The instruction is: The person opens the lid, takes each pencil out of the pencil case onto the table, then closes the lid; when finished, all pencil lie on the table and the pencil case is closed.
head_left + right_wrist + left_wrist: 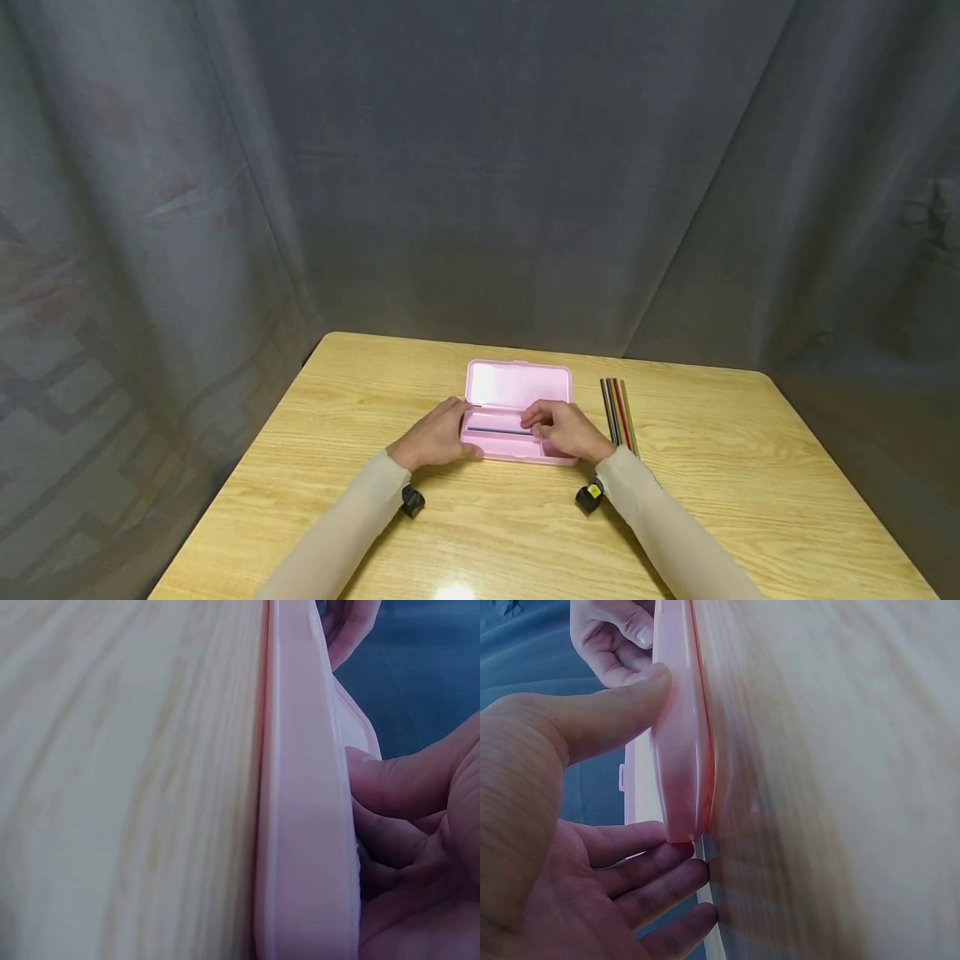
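While the pink pencil case [498,447] lies open on the table [487,533], the left hand [437,435] grasps its left end, thumb against the front wall. The right hand [567,429] bends over its right part; whether it pinches the dark pencil [495,431] inside, I cannot tell. More pencils [622,412] lie right of the case.

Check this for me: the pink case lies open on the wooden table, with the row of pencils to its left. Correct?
Not quite: the row of pencils is to the right of the pink case, as the head view shows.
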The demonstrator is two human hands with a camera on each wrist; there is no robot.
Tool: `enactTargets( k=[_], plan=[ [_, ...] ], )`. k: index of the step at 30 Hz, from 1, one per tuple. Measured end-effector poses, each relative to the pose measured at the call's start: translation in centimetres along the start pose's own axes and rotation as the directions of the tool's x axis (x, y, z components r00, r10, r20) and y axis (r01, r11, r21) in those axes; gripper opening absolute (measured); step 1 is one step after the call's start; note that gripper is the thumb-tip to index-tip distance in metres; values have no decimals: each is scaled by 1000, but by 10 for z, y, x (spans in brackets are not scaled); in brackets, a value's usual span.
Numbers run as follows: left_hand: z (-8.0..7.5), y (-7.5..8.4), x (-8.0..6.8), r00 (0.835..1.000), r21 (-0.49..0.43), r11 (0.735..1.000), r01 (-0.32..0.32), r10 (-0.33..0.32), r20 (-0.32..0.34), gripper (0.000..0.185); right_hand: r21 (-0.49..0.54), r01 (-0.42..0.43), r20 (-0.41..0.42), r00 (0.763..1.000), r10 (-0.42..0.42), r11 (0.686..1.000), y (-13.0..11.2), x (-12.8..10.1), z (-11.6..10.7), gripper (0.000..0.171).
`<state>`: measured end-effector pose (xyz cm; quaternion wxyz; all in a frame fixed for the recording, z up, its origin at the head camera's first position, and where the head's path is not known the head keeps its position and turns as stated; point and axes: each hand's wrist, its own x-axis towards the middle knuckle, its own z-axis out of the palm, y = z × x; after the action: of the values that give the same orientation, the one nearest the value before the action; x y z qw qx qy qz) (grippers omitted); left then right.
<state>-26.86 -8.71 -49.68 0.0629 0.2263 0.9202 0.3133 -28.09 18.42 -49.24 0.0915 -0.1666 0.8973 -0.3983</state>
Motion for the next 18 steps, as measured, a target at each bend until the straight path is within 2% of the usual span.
enactTargets(
  k=[12, 18],
  plan=[
    [-1, 2, -2, 1000, -9, 1000, 6, -6, 8, 74, -5, -38, -5, 999, 38, 999, 1, 0, 2, 25],
    [-1, 2, -1, 1000, -1, 1000, 1, -1, -2, 74, -19, 16, 8, 1000, -16, 1000, 1, 0, 0, 27]
  ],
)
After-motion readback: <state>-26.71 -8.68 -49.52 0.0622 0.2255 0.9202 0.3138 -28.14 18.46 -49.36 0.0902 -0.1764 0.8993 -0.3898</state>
